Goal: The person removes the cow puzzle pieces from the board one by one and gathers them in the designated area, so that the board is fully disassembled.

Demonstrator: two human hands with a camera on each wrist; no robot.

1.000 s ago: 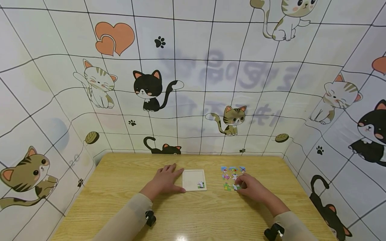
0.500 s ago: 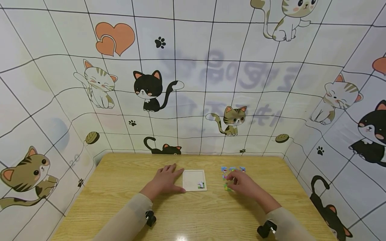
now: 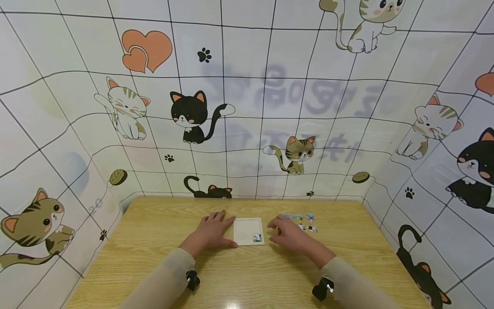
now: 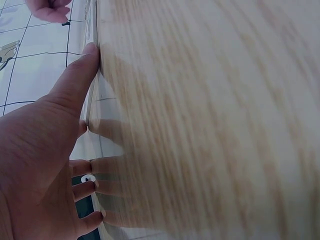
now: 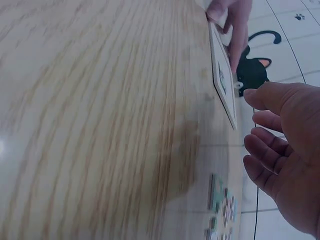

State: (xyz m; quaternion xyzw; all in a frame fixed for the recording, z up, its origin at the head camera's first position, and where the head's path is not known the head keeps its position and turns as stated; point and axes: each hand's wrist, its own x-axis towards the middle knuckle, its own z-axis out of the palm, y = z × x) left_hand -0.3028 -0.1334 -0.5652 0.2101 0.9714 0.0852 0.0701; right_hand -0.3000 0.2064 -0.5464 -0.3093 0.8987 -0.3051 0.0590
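My left hand (image 3: 212, 229) rests on the table with spread fingers, touching the left edge of a square pale puzzle tray (image 3: 245, 231). One puzzle piece (image 3: 257, 237) with a white animal lies in the tray's lower right corner. My right hand (image 3: 287, 234) hovers just right of the tray, its fingers loosely bent and apart from the thumb. Nothing shows between them in the right wrist view, where the fingers (image 5: 270, 150) are seen from the side. Beyond it lie several colourful puzzle pieces (image 3: 310, 218), partly hidden by this hand.
The wooden table (image 3: 239, 274) reaches back to a white fabric wall (image 3: 247, 98) printed with cats and grid lines. Similar fabric stands at both sides. Black wrist mounts (image 3: 322, 288) sit on both forearms.
My right hand has moved left from the puzzle pieces toward the tray, uncovering pieces on the right and covering others. My left hand and the tray stay in place.
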